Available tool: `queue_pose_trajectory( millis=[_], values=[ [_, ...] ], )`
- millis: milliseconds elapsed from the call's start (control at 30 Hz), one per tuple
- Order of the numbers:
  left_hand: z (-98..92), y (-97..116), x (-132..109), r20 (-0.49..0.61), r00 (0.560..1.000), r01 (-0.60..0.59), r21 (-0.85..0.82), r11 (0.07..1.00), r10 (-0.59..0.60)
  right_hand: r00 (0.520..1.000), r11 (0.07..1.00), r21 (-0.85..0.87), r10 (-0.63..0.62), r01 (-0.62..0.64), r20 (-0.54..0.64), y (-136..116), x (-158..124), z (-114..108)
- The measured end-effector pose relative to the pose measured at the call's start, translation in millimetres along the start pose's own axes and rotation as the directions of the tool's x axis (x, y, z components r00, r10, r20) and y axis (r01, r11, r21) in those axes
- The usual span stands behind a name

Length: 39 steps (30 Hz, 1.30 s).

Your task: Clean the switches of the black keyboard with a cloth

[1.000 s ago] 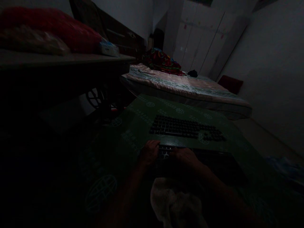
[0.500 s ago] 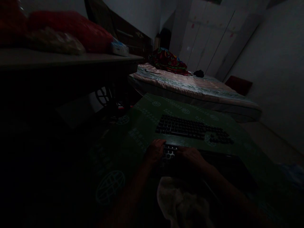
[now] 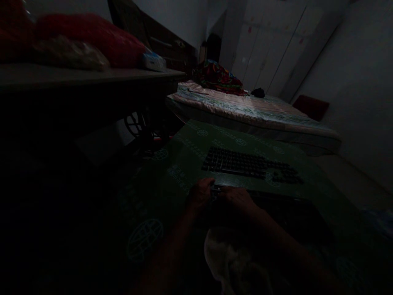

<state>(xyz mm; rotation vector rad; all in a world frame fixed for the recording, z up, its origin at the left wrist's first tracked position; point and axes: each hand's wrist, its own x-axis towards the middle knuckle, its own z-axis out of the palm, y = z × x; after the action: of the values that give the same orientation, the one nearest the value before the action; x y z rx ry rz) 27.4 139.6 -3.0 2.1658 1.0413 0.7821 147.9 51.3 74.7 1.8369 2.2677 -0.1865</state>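
One bed [image 3: 254, 110] with striped bedding fills the back, then a desk [image 3: 184, 164] under a green printed cover, a black keyboard [image 3: 248, 166] flat on it, and a pale cloth [image 3: 227, 254] bunched at the near edge below the forearms. Left hand [image 3: 201, 194] and right hand [image 3: 238, 198] meet just in front of the keyboard, either side of a small pale part [image 3: 215, 189] on the desk. Fingers curl over it, but it is too dark to tell if they pinch or only touch.
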Motion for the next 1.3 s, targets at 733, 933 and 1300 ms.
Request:
queue_pose_trajectory(
  millis=[733, 933, 1300],
  values=[
    [-4.7, 5, 1, -0.056, 0.992, 0.108, -0.117, 0.987, -0.115, 1.0, 1.0, -0.007, 0.02, -0.02, 0.013, 9, 10, -8],
    [-5.9, 6, 0, -0.052, 0.994, 0.086, -0.106, 0.991, -0.092, 0.999, 0.998, -0.036, -0.042, 0.043, 0.008, 11, 13, -9],
    [-5.9, 4, 3, -0.059, 0.995, 0.075, -0.12, 0.99, -0.083, 0.999, 0.998, -0.03, -0.047, 0.046, -0.018, 15, 8, -10]
  ],
)
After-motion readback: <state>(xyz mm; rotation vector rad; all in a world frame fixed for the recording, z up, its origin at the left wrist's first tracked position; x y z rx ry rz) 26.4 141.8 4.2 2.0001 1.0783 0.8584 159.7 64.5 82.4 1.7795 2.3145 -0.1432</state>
